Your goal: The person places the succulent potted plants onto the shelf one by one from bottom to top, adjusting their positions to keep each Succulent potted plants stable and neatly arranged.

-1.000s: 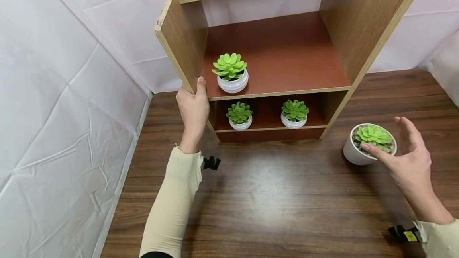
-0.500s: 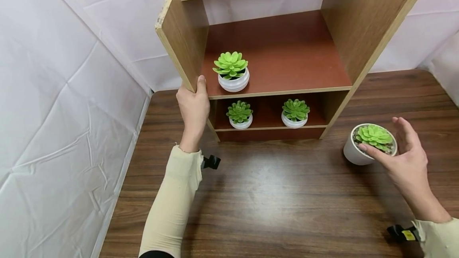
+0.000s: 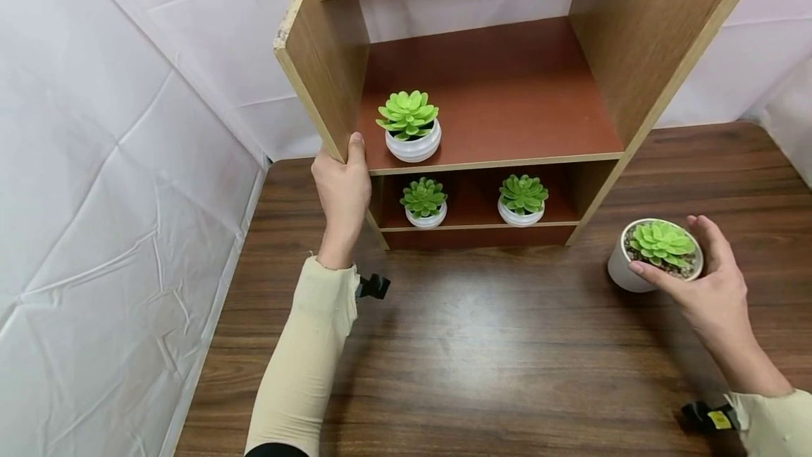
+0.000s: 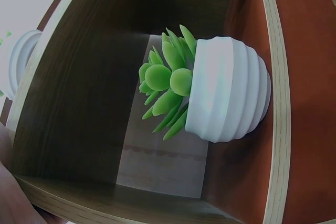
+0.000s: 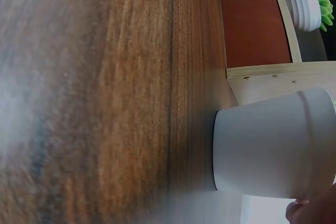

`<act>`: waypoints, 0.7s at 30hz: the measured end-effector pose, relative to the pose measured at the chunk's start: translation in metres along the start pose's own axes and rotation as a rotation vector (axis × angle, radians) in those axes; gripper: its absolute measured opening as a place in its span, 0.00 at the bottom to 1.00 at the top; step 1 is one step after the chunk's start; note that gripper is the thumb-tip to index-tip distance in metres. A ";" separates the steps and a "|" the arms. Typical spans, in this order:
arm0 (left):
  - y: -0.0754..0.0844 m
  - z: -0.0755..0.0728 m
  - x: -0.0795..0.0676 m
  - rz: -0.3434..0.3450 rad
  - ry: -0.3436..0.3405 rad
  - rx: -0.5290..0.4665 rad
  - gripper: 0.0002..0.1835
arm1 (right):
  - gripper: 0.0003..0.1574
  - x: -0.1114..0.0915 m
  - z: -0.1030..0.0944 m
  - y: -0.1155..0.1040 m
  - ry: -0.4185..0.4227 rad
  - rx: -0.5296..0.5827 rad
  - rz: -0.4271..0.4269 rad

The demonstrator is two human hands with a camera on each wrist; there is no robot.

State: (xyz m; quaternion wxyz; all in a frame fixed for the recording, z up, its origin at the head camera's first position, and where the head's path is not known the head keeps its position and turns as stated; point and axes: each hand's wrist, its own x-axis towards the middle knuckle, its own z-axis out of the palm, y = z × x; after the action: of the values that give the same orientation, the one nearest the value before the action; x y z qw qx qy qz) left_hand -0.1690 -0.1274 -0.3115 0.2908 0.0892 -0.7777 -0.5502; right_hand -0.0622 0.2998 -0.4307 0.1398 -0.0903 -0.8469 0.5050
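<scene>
My left hand (image 3: pixel 342 192) grips the front edge of the left side panel of a wooden shelf unit (image 3: pixel 488 94), thumb on the inner side. A white ribbed pot with a bright green succulent (image 3: pixel 412 139) sits on the middle shelf beside that thumb. On the right of the table, my right hand (image 3: pixel 713 288) holds a plain white-grey pot with a succulent in gravel (image 3: pixel 641 277), thumb at its front and fingers at its right and back. The pot (image 5: pixel 268 150) stands upright on the table; the far fingertips are partly hidden.
On the lower shelf stand two more succulents, a left one (image 3: pixel 425 206) and a right one (image 3: pixel 522 199), in white pots. The shelf unit stands on a dark wood-grain table (image 3: pixel 482 372). White sheeting (image 3: pixel 127 196) hangs at the left and behind.
My right hand has moved left and closed in around the plain pot, its thumb and fingers now at the sides. My left hand stays on the panel; the pots have not moved.
</scene>
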 end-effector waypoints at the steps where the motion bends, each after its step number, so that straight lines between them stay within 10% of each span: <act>1: 0.000 0.000 0.000 0.000 0.001 0.000 0.15 | 0.61 -0.001 0.000 0.001 -0.002 -0.005 0.006; 21: -0.003 0.000 0.000 0.003 0.000 -0.026 0.15 | 0.60 -0.003 0.002 0.009 -0.024 -0.018 0.133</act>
State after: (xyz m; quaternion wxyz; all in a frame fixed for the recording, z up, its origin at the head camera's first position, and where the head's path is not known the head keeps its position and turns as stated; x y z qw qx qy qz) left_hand -0.1699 -0.1282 -0.3141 0.2928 0.0841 -0.7707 -0.5596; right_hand -0.0597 0.3019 -0.4400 0.0948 -0.1416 -0.8452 0.5065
